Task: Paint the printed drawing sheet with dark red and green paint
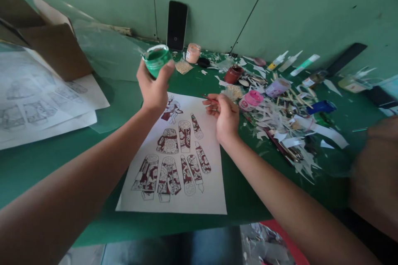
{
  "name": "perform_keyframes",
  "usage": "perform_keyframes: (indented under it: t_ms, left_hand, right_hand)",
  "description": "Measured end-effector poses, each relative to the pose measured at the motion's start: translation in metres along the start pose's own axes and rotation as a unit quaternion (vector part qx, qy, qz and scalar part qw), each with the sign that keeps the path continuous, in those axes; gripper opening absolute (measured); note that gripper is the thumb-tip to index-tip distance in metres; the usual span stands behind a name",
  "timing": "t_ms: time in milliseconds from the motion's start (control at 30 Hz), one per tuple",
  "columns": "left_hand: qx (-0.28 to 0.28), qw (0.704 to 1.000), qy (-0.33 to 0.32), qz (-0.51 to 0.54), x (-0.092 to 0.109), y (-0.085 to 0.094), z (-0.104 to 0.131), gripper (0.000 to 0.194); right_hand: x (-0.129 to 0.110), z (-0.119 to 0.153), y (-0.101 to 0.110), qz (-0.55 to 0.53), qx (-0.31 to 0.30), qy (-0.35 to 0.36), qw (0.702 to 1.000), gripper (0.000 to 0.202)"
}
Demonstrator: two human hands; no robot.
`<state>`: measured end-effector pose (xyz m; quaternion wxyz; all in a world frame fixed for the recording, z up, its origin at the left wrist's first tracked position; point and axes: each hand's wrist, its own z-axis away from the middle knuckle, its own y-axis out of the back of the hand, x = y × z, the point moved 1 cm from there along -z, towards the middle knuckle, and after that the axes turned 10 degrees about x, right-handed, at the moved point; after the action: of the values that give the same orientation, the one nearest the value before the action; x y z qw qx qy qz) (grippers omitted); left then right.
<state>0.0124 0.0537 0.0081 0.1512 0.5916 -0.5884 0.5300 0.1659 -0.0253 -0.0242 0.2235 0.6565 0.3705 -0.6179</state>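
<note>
My left hand (154, 89) is wrapped round an uncapped paint jar (157, 60) with green paint inside, raised above the far left corner of a printed sheet. In my right hand (225, 116), a thin red paintbrush (212, 99) is pinched, its tip pointing left at the sheet's upper right edge. The white sheet (205, 198) lies flat between my forearms and carries several outlined, patterned shapes, partly coloured dark red. Just right of my right hand stands an open pink paint jar (251, 100).
Paper scraps (280, 120) cover the table's right side, among a dark red jar (234, 73), a purple jar (277, 87) and a blue jar (321, 107). A phone (177, 25) leans on the wall. A cardboard box (57, 49) and printed sheets (40, 99) lie left. Someone's arm (376, 174) shows right.
</note>
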Motion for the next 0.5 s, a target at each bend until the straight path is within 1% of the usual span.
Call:
perform_keyframes:
  t_ms: [100,167,233,267,333,433,500]
  left_hand:
    - [0.038,0.999,0.016,0.017,0.012,-0.002,-0.003,0.036]
    - [0.064,0.997,0.033,0.027,0.016,0.004,0.0,0.03]
    - [0.073,0.996,0.049,0.018,0.014,0.01,0.002,0.026]
    - [0.07,0.996,0.051,0.011,0.011,0.013,0.002,0.026]
    - [0.054,0.998,0.034,0.005,0.003,0.015,0.0,0.027]
    - [0.02,1.0,0.006,-0.003,-0.009,0.014,-0.006,0.032]
    - [0.012,1.0,0.008,-0.013,-0.014,0.012,-0.009,0.033]
  right_hand:
    - [0.003,-0.006,-0.009,0.005,0.013,0.016,1.0,0.031]
    - [0.004,-0.009,-0.012,0.014,0.004,0.033,0.999,0.031]
    - [0.004,-0.011,-0.011,0.023,-0.007,0.05,0.998,0.037]
    - [0.003,-0.012,-0.01,0.027,-0.017,0.058,0.998,0.042]
    - [0.001,-0.015,-0.007,0.035,-0.048,0.07,0.996,0.05]
    - [-0.002,-0.02,-0.004,0.056,-0.114,0.074,0.989,0.053]
    - [-0.002,-0.023,-0.002,0.069,-0.124,0.066,0.988,0.054]
